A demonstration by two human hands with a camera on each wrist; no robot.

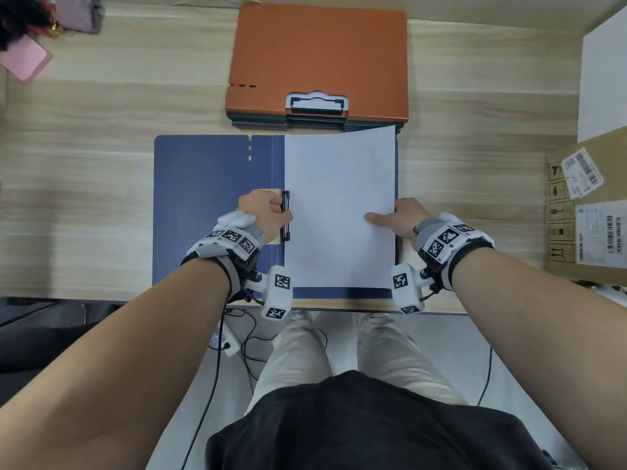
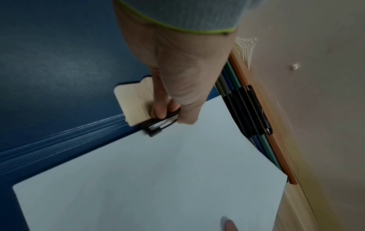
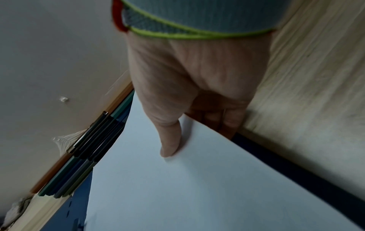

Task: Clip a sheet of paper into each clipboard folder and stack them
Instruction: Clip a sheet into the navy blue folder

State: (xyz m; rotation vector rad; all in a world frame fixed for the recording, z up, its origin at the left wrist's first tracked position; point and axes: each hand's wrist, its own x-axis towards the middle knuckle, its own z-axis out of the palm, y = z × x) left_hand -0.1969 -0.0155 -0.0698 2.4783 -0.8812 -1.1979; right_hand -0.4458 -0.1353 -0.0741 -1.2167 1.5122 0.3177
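An open blue clipboard folder (image 1: 203, 205) lies flat at the table's near edge. A white sheet of paper (image 1: 339, 205) lies on its right half. My left hand (image 1: 264, 215) grips the black wire clip (image 2: 156, 126) at the spine, thumb and fingers curled round it. My right hand (image 1: 397, 218) pinches the sheet's right edge, thumb (image 3: 169, 145) on top and fingers underneath. Behind the blue folder stands a stack of closed folders, an orange one (image 1: 319, 59) on top.
A cardboard box (image 1: 587, 212) with labels sits at the right edge of the wooden table (image 1: 101, 164). A pink pad (image 1: 25, 61) and dark items lie at the far left corner. A white panel (image 1: 604, 83) stands at the right.
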